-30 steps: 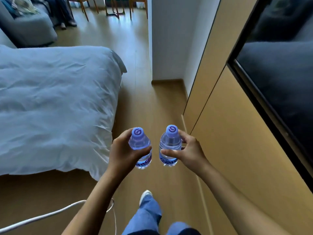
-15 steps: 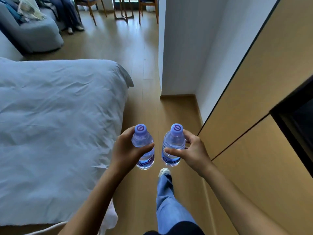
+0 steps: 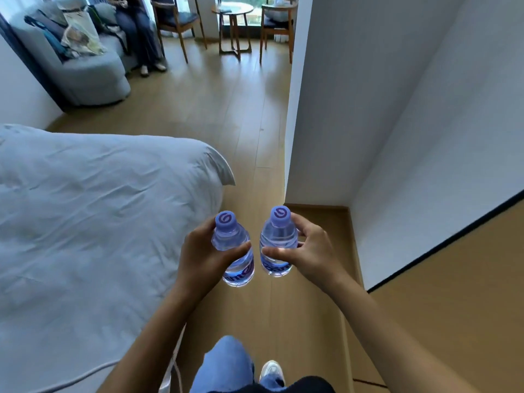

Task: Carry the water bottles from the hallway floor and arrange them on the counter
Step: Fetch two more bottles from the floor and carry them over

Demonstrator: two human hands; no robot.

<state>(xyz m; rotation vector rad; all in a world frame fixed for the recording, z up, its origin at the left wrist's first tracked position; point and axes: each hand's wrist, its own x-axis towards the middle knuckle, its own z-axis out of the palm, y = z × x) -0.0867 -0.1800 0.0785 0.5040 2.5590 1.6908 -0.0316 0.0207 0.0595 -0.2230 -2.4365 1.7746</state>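
Two small clear water bottles with purple caps are held upright side by side in front of me, above the wooden floor. My left hand (image 3: 198, 251) wraps around the left bottle (image 3: 231, 239). The right bottle (image 3: 278, 236) sits in the grip of my right hand (image 3: 309, 251). A narrow gap separates the two bottles. No counter is in view.
A bed with a white duvet (image 3: 99, 222) fills the left. A white wall corner (image 3: 326, 109) and tan wood panels (image 3: 453, 307) stand on the right. A wooden-floor passage (image 3: 255, 143) runs ahead to a grey sofa (image 3: 85, 66) with a seated person, chairs and a round table (image 3: 232, 12).
The view has advanced along the passage beside the bed: the dark screen on the right has left the view and the sitting area is closer. Both bottles stay held the same way.
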